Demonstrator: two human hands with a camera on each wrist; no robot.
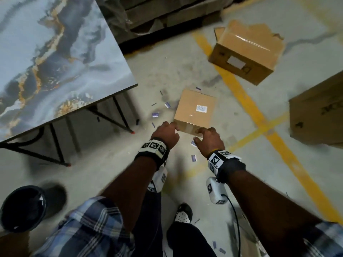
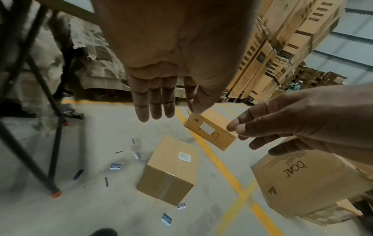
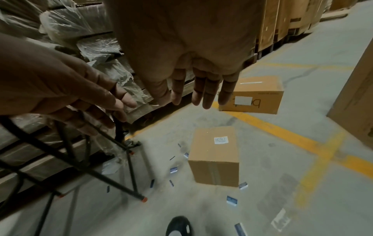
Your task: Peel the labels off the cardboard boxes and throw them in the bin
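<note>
A small sealed cardboard box (image 1: 194, 110) stands on the concrete floor, with a white printed label (image 1: 201, 108) on its top face. Both hands reach down towards its near edge. My left hand (image 1: 167, 133) is over the near left corner and my right hand (image 1: 208, 139) over the near right corner. In the wrist views the box (image 2: 171, 167) (image 3: 214, 153) lies well below the straight, spread fingers (image 2: 153, 103) (image 3: 203, 94), which hold nothing. A second box (image 1: 245, 58) with a blank white label (image 1: 235, 62) lies farther off. The black bin (image 1: 24, 206) stands at my lower left.
A marble-topped folding table (image 1: 46, 62) with black legs stands to the left. A large printed carton (image 1: 319, 112) sits on the right, and wrapped pallets (image 1: 157, 13) stand behind. Several small blue-and-white paper scraps (image 1: 155, 114) litter the floor around the box. Yellow floor lines (image 1: 246, 101) cross nearby.
</note>
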